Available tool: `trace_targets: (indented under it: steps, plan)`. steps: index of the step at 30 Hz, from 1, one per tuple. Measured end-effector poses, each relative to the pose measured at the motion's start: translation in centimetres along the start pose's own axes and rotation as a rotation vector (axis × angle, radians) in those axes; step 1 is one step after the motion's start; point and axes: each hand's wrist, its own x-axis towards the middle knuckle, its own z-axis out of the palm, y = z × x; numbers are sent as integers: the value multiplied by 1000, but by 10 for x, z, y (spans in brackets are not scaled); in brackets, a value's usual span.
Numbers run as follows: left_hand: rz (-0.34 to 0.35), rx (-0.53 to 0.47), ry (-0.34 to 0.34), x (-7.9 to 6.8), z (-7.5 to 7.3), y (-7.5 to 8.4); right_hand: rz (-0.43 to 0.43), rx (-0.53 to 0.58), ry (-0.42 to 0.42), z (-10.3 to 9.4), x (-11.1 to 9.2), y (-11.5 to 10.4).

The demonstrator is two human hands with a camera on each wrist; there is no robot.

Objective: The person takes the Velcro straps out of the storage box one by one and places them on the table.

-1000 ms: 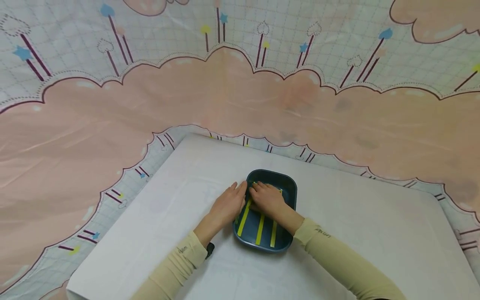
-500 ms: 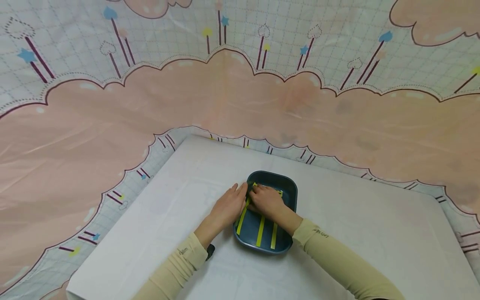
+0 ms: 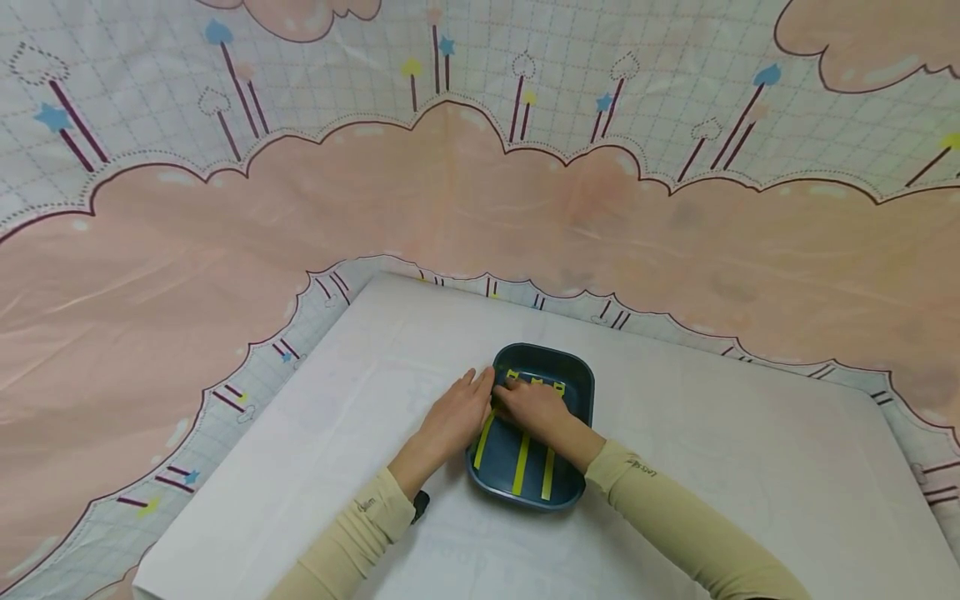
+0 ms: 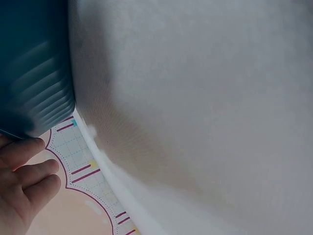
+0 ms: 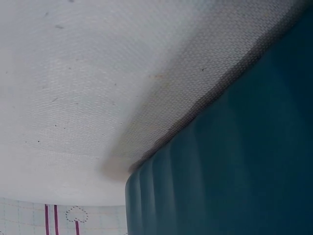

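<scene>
A deep dark-blue tray [image 3: 500, 475] with rounded corners stands on the white table. Three yellow strips run along its floor, the middle strip [image 3: 521, 467] among them, and short yellow pieces [image 3: 559, 388] show near the far end. Beside the left rim lies my left hand [image 3: 455, 412], fingers extended and touching it; in the left wrist view the fingers [image 4: 36, 188] meet the tray's rim from outside, thumb unseen. My right hand [image 3: 536, 408] reaches inside, fingers bent over the left strip [image 3: 483, 446]. Its fingertips are hidden. The right wrist view shows only the tray's ribbed outer wall [image 5: 220, 171].
The white-covered table [image 3: 720, 450] extends around the tray on every side. A patterned cloth backdrop [image 3: 390, 200] rises behind and left of the table edge. A small black object [image 3: 421, 504] sits under the left wrist.
Within the tray, my right hand has shifted slightly toward the near end, its fingers bending more, uncovering short yellow pieces at the far end. The left hand stays put.
</scene>
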Motion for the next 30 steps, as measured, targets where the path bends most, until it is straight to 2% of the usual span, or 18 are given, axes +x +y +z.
trace_targets:
  steps: [11, 15, 23, 30]
  plan:
    - [-4, 0, 4, 1, 1, 0, -9, -35, -81, -3, 0, 1]
    - [10, 12, 18, 1, 1, -1, -39, -79, -34, -2, 0, 2]
    - [20, 17, 56, 0, 0, 0, -161, -234, 142, -5, -4, 7]
    - [-7, 1, 9, 0, -1, 1, -209, -277, 166, -13, -8, 12]
